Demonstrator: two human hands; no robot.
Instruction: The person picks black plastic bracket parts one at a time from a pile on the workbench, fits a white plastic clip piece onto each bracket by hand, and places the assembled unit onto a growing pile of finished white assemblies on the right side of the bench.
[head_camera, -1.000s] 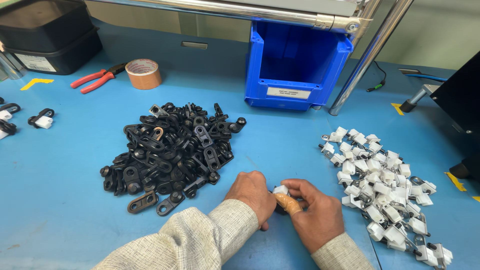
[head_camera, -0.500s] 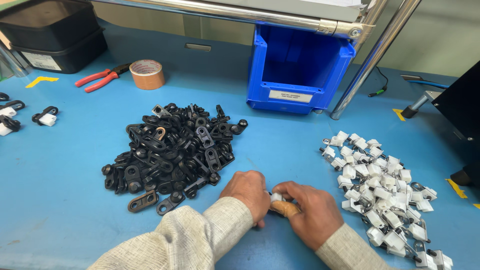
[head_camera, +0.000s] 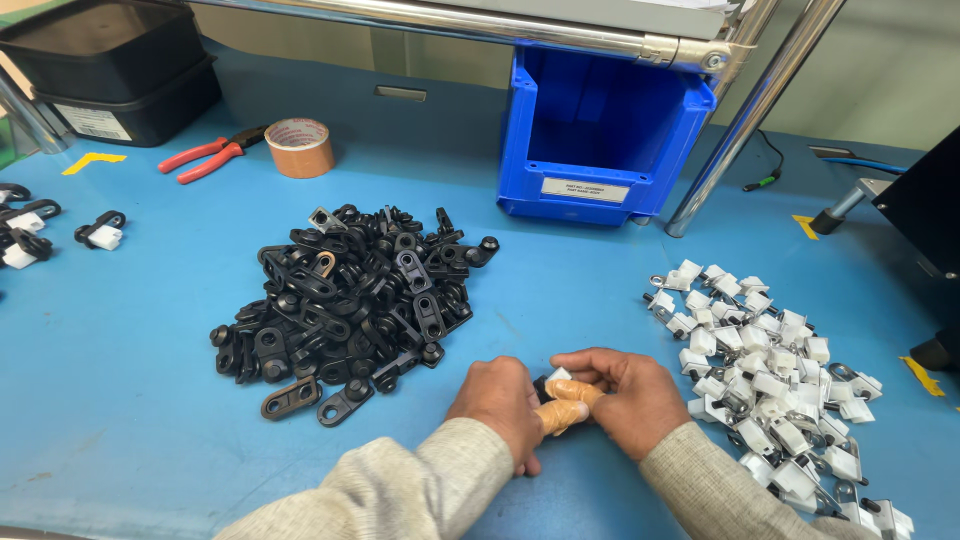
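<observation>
My left hand (head_camera: 497, 400) and my right hand (head_camera: 627, 395) meet low in the middle of the blue table (head_camera: 120, 400). Between their fingers they pinch a small white clip piece (head_camera: 558, 376) joined with a black part that is mostly hidden. A tan finger cot (head_camera: 560, 405) covers one fingertip. A heap of black plastic clamps (head_camera: 350, 295) lies just left of my hands. A spread of white clips with metal rings (head_camera: 765, 365) lies to the right.
A blue storage bin (head_camera: 600, 130) stands at the back under a metal frame post (head_camera: 745, 115). Red-handled pliers (head_camera: 205, 157) and a roll of brown tape (head_camera: 299, 147) lie back left, near black trays (head_camera: 110, 70). A few assembled clips (head_camera: 100, 232) sit at the left edge.
Both hands stay together on the small piece, with only slight finger shifts. The view has drifted a little; the heaps have not moved.
</observation>
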